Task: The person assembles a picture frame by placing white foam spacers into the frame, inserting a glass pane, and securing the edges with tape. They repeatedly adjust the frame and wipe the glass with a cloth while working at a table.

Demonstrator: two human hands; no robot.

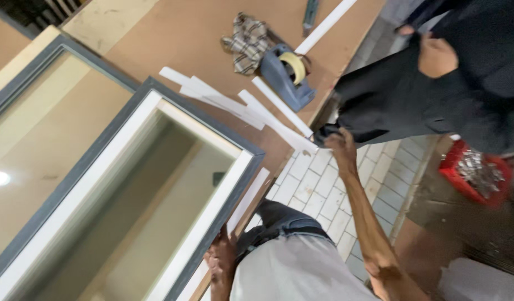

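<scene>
Head view: the left hand (221, 262) sits at the near corner of the frame (223, 217), fingers curled against its grey edge, probably to steady it where it overhangs the table (184, 39); how tightly they close I cannot tell, as the person's own body hides part of the hand. The right hand (339, 142) reaches out past the table edge, fingertips closed on the end of a white strip (287, 134), likely the easiest place to take it, since the strip juts over the edge; the blur hides the exact pinch. Beyond those fingers lie more strips (212, 95), fanned loosely; past them a tape dispenser (287, 75) and a checked cloth (248, 42). Right of the fingers stands another person (435, 83) in dark clothes; lower right, a red crate (477, 175).
</scene>
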